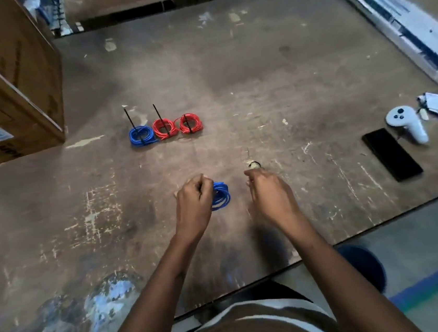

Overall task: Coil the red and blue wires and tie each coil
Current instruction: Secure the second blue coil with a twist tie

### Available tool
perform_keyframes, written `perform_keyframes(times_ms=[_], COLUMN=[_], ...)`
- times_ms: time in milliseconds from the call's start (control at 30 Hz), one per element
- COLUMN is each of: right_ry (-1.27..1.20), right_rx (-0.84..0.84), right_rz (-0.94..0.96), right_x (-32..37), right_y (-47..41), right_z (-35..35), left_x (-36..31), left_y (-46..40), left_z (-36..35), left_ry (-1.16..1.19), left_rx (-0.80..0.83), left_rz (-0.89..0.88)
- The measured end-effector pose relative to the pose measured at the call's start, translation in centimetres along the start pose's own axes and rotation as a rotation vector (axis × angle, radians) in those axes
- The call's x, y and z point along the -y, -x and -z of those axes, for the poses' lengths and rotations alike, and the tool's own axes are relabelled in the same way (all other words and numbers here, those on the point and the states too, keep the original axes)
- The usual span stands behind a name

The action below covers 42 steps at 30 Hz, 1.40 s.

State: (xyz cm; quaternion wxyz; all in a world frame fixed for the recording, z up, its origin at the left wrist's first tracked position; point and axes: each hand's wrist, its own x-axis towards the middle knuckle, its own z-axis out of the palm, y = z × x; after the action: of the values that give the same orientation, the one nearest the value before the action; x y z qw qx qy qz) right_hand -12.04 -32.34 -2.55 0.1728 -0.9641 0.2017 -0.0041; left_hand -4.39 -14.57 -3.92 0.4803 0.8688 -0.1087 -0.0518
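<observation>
Three tied coils, one blue (141, 136) and two red (178, 126), sit ahead on my tabletop (257, 79), phone (392, 157) far right. My left hand (193, 198) fingers curl round the blue coil (221, 196); right hand (268, 190) fingers curled, whether pinching anything I cannot tell

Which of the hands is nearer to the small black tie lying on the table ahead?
Right. The right hand is just short of the black tie, fingertips almost at it. The left hand is farther to the left, gripping the blue coil.
</observation>
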Motion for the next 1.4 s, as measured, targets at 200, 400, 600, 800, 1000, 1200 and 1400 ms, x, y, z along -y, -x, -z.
perform_keyframes(times_ms=[200, 400, 600, 800, 1000, 1200, 1400], right_ry=[0.180, 0.163, -0.119, -0.997, -1.422, -1.642, -1.653], right_rx=[-0.003, 0.033, 0.044, 0.417, 0.416, 0.192, -0.110], right_rz=[0.017, 0.023, -0.144, -0.508, -0.652, -0.757, -0.540], right_x=[-2.2, -4.1, -4.4, -2.4, 1.3, 3.6, 6.1], right_y=[-4.8, -7.2, -7.2, -3.9, -3.0, -2.0, 0.6], right_z=[-0.7, -1.7, -2.5, -0.4, 1.7, 1.2, 0.3], left_x=[-1.7, -2.3, -1.9, -3.0, -4.0, -4.3, -4.7], left_y=[-1.7, -2.7, -3.5, -4.0, -2.8, -0.9, 1.4], left_z=[-3.7, -6.5, -7.8, -7.7, -6.7, -4.7, -4.1], left_ry=[-0.057, -0.085, -0.048, -0.022, -0.149, -0.108, 0.203], left_rx=[-0.006, -0.054, -0.132, -0.349, -0.395, -0.353, -0.352], left_rz=[0.050, 0.084, 0.090, 0.080, -0.207, -0.337, -0.125])
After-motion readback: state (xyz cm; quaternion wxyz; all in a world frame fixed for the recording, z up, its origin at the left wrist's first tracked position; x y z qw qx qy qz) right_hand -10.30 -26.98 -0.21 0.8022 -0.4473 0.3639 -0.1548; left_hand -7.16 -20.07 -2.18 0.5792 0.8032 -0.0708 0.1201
